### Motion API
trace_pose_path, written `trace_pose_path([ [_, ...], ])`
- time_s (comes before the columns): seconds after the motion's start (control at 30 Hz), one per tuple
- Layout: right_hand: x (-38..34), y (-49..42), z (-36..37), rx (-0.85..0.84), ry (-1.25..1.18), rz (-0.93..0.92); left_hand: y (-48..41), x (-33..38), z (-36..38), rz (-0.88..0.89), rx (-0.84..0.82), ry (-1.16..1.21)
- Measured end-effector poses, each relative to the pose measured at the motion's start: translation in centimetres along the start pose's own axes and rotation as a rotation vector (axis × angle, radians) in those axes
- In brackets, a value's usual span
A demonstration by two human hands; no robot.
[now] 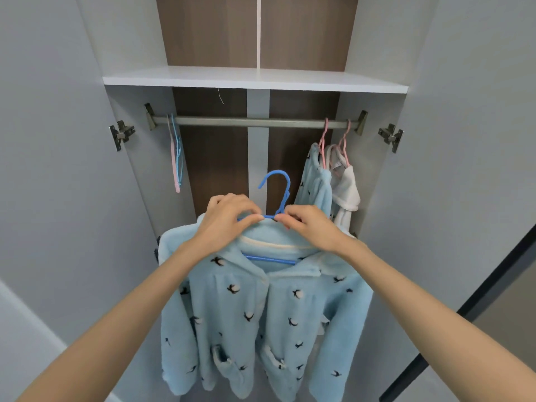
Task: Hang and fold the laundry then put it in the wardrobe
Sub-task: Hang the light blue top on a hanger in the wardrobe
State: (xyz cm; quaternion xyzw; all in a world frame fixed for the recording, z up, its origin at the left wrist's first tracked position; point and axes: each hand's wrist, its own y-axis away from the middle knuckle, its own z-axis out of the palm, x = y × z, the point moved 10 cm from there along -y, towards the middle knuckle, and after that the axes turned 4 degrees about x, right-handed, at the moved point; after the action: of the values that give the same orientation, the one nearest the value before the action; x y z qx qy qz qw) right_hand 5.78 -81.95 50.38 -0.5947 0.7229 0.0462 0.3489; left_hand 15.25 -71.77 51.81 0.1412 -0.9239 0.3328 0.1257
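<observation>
The fleece top (261, 314) hangs on a blue hanger (275, 195), held up in front of the open wardrobe, below the rail (249, 122). Both the left hand (229, 219) and the right hand (307, 224) pinch the hanger's shoulders beside the hook. The top looks soft, bulky and fairly light; the stiff hanger is the surer hold. Two garments (327, 181) already hang at the rail's right end.

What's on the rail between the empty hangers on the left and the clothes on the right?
Nothing; the head view shows the rail bare from the empty hangers to the hung clothes.
</observation>
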Motion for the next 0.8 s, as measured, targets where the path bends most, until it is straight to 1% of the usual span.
trace_pose_path([
  [0.07, 1.0, 0.0, -0.8, 0.077, -0.075, 0.06, -1.1, -1.5, -1.9, -0.06, 0.095, 0.05],
  [0.1, 1.5, 0.1, -1.2, 0.105, -0.106, 0.09, -1.4, -2.9, -2.3, -0.119, 0.099, 0.039],
  [0.2, 2.1, 0.1, -2.0, 0.139, -0.141, 0.125, -0.7, -7.6, -2.1, -0.371, 0.043, -0.013],
  [0.27, 2.3, 0.0, -2.7, 0.157, -0.143, 0.145, 0.6, -9.4, -0.6, -0.489, -0.006, 0.022],
  [0.33, 2.7, 0.0, -3.5, 0.194, -0.136, 0.196, 1.4, -9.1, 0.7, -0.54, -0.033, 0.138],
  [0.4, 3.1, 0.1, -4.2, 0.228, -0.125, 0.239, 1.5, -8.6, 1.4, -0.614, -0.013, 0.281],
  [0.47, 3.3, 0.2, -4.6, 0.25, -0.125, 0.259, 1.2, -8.0, 1.7, -0.711, 0.002, 0.415],
  [0.53, 3.3, 0.5, -5.0, 0.26, -0.129, 0.26, 1.0, -7.5, 2.4, -0.831, -0.02, 0.563],
  [0.63, 3.1, 0.8, -5.1, 0.249, -0.081, 0.244, 0.6, -6.9, 2.8, -0.988, 0.054, 0.855],
  [0.7, 3.5, 1.1, -5.3, 0.246, -0.02, 0.254, 0.3, -6.6, 2.9, -1.037, 0.129, 1.036],
  [0.73, 3.8, 1.3, -5.4, 0.244, -0.012, 0.265, 0.3, -6.7, 2.8, -1.042, 0.165, 1.059],
  [0.8, 4.2, 1.6, -5.4, 0.233, -0.03, 0.291, 0.9, -7.6, 2.6, -1.052, 0.222, 1.011],
])
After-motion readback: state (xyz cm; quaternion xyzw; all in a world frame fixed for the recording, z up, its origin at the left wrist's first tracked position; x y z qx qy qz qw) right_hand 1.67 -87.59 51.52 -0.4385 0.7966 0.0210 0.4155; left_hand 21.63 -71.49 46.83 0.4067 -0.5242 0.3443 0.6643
